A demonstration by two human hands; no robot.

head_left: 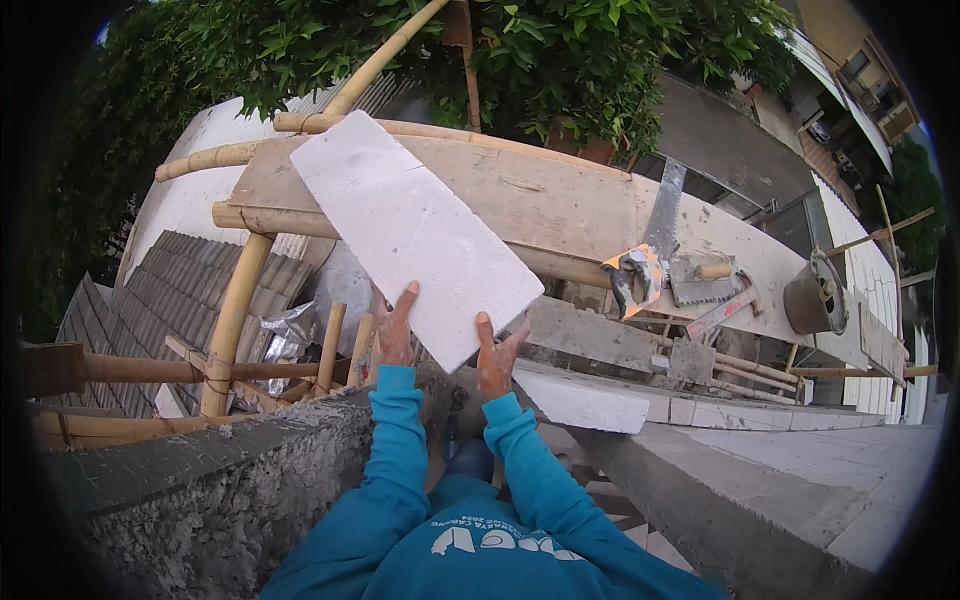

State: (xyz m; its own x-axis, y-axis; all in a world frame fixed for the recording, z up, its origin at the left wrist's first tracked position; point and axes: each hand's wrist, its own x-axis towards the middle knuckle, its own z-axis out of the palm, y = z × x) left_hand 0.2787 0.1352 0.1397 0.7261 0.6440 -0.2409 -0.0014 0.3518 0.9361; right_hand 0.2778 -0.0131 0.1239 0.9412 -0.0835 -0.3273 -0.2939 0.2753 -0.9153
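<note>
A long white aerated concrete block (pixel 420 235) is held tilted in front of me, its far end over the plank platform. My left hand (pixel 394 328) grips its near-left edge, thumb on the top face and fingers partly hidden beneath. On the near-right end, my right hand (pixel 498 356) clasps the block in the same way. To the right, a handsaw (pixel 664 215) with an orange and black handle lies on the planks. Beside it are a notched trowel (pixel 697 288) with a wooden grip and a hammer (pixel 728 308).
A mortar-stained bucket (pixel 808 303) stands at the platform's right. Another white block (pixel 583 401) sits on the block wall at my right. Rough concrete (pixel 220 510) runs along my left. Bamboo poles (pixel 238 320) frame the scaffold, with tiled roofing (pixel 190 290) below and leafy branches (pixel 570 60) beyond.
</note>
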